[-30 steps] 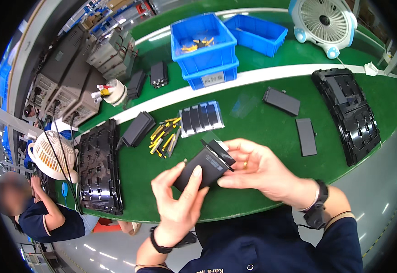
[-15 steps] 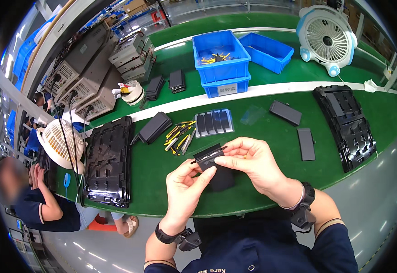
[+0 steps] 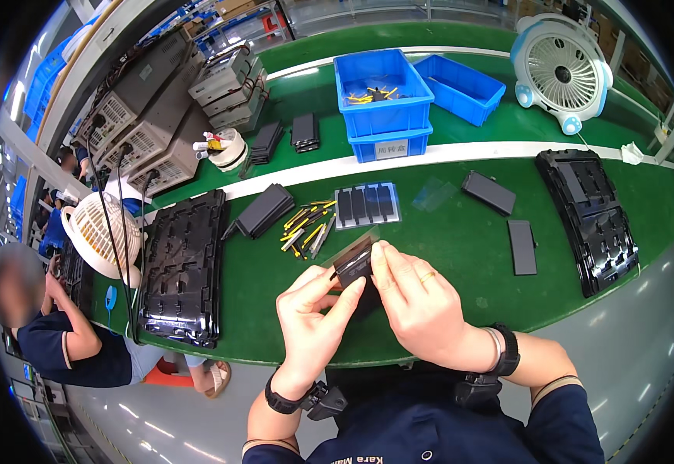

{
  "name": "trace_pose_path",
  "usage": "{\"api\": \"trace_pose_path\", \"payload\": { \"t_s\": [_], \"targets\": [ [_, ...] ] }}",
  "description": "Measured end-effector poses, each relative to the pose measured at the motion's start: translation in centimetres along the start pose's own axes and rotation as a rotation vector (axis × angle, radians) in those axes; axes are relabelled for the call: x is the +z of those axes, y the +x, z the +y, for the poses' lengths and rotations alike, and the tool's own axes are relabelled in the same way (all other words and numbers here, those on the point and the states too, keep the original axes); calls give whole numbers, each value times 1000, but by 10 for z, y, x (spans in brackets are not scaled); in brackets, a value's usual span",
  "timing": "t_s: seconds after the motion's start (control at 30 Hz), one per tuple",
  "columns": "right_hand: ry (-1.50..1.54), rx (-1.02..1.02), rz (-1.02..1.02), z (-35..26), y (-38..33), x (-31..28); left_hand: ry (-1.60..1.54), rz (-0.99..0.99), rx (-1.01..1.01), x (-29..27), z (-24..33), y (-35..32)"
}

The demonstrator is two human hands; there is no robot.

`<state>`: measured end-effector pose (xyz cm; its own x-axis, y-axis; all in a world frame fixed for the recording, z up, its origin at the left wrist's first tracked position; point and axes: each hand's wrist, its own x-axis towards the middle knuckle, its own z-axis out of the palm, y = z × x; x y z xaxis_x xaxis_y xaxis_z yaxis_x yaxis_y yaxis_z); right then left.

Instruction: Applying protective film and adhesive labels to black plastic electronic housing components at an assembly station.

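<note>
Holding black flat pack (image 3: 354, 267) in both hands, just in from the near edge of the worktop (image 3: 445, 232), about midway along. Looks raised off the surface.

Key relation: directly between the hands, upper edge slanting from lower left up to upper right. Can't tell true long axis; too foreshortened, lower part lost behind the hands.

Pinching the lower-left end with left hand (image 3: 306, 313), thumb on near face, fingers curled behind. Bunching fingers of right hand (image 3: 426, 305) together at the upper-right end, apparently pinching there too, thumb hard to make out. Can't call either hand nearer; both on it, at opposite ends.

Also seeing clear film (image 3: 356, 246) along the upper edge, pointing away from the worktop's near edge.

Farther in from that edge, straight beyond the pack: sheet of black strips (image 3: 366, 206). Left of that, loose heap of yellow-and-black strips (image 3: 308, 230). Toward the worktop's left end: stacked packs (image 3: 266, 210), then black tray (image 3: 182, 267). Toward the right end, well apart from the right hand: lone dark pack (image 3: 522, 247), lying with long axis running near-to-far.
</note>
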<state>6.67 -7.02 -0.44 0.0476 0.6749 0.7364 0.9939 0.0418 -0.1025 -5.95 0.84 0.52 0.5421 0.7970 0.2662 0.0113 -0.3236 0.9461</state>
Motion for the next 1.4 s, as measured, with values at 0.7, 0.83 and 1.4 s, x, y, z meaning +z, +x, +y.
{"api": "trace_pose_path", "payload": {
  "t_s": [0.7,0.83,1.4],
  "targets": [
    [1585,869,-234,29,17,-6,-446,101,-23,9,-7,-3],
    [1104,452,111,20,14,-6,-299,160,31,14,-6,-3],
    [1146,535,-12,14,29,-6,-48,236,268,24,-10,1]
  ]
}}
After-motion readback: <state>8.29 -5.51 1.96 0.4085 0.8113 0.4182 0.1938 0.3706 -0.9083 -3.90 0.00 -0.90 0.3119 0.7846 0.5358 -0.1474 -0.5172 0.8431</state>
